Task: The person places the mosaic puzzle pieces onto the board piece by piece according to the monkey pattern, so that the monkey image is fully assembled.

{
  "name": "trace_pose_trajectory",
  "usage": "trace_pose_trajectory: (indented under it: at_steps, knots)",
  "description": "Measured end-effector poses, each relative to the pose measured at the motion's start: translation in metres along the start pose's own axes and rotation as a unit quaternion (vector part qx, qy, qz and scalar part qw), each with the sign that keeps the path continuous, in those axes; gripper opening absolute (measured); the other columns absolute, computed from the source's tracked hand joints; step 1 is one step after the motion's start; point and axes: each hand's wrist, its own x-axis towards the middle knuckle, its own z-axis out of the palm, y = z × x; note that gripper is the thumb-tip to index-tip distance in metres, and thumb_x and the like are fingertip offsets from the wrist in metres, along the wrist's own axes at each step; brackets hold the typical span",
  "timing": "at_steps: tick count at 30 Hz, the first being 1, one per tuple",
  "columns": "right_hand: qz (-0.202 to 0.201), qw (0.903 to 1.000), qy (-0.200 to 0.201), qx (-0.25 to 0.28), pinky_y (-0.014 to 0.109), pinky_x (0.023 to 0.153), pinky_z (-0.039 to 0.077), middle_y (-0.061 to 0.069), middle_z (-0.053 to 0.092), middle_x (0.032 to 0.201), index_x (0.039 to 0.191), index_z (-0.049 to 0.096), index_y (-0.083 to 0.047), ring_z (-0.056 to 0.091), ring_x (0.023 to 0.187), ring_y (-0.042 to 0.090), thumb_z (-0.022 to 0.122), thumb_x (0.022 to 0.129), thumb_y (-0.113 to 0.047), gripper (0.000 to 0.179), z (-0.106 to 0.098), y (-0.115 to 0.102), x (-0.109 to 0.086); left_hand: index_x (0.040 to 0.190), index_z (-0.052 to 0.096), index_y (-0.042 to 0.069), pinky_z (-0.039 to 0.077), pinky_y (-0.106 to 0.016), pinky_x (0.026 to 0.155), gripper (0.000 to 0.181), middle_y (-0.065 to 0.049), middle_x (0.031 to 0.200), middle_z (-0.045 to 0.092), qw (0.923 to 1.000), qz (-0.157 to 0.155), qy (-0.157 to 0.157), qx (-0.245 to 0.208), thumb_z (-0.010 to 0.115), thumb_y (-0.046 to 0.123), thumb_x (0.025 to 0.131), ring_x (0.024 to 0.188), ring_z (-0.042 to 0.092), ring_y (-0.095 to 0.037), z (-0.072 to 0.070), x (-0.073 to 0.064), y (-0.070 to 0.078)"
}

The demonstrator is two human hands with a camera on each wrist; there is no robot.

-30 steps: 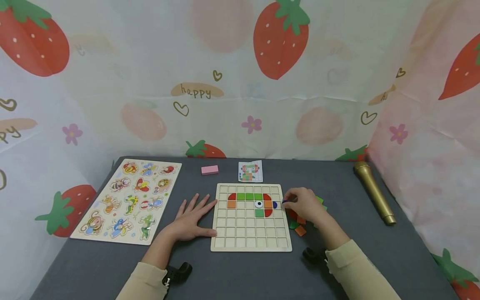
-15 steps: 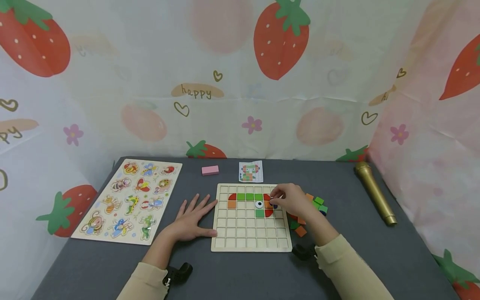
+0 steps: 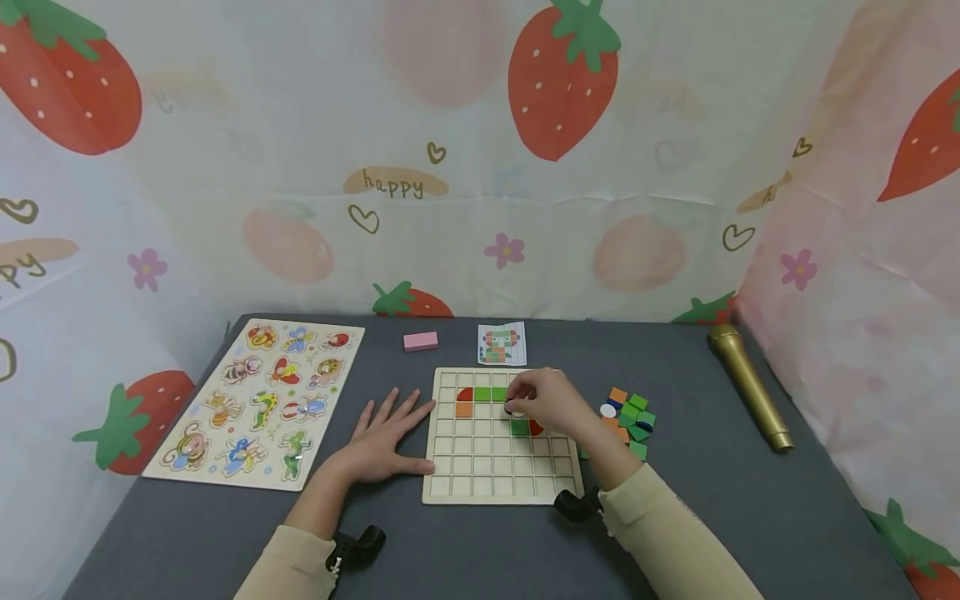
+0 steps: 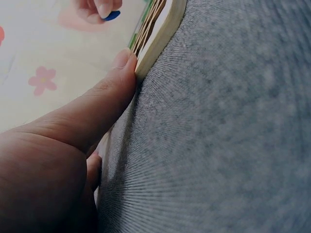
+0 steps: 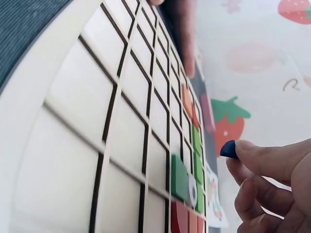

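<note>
My right hand [image 3: 551, 404] is above the wooden grid board [image 3: 472, 487], pinching a small blue rounded tile [image 5: 229, 149] between thumb and fingertips. In the right wrist view the tile is raised off the grid. My left hand [image 3: 382, 446] lies with its fingers spread, thumb and a fingertip at the board's left edge; the left wrist view has the thumb [image 4: 97, 109] against that edge. Set in the grid are a red rounded tile [image 3: 465, 393], green tiles [image 3: 491, 393], an orange tile [image 3: 464, 409] and a white round tile [image 5: 192, 190]. My right hand covers part of this row.
Loose coloured tiles [image 3: 637, 419] lie right of the board, partly behind my right forearm. A pattern card [image 3: 502, 343] and a pink block [image 3: 420, 341] sit behind it. An animal puzzle board [image 3: 255, 404] is at left, a gold microphone-like cylinder [image 3: 750, 387] at right.
My right hand has moved left from the board's right edge to over the upper middle of the grid, carrying the blue tile. The left hand has stayed in place.
</note>
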Motion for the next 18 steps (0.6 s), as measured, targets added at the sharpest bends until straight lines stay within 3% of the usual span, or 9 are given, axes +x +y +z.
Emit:
trace_pose_trajectory:
  at_steps: [18]
  knots:
    - [-0.038,0.9993,-0.001,0.004,0.030,0.068,0.051,-0.004,0.070,0.085,0.089,0.074,-0.016,0.061,0.077,0.012,0.077,0.091,-0.019,0.004,0.035,-0.023,0.022,0.162,0.027,0.029,-0.007,-0.065,0.121,0.099,-0.005,0.171,0.013,0.9999,-0.003,0.001,0.010,0.073,0.064,0.082,0.157,-0.005,-0.038,0.002,0.001,-0.003]
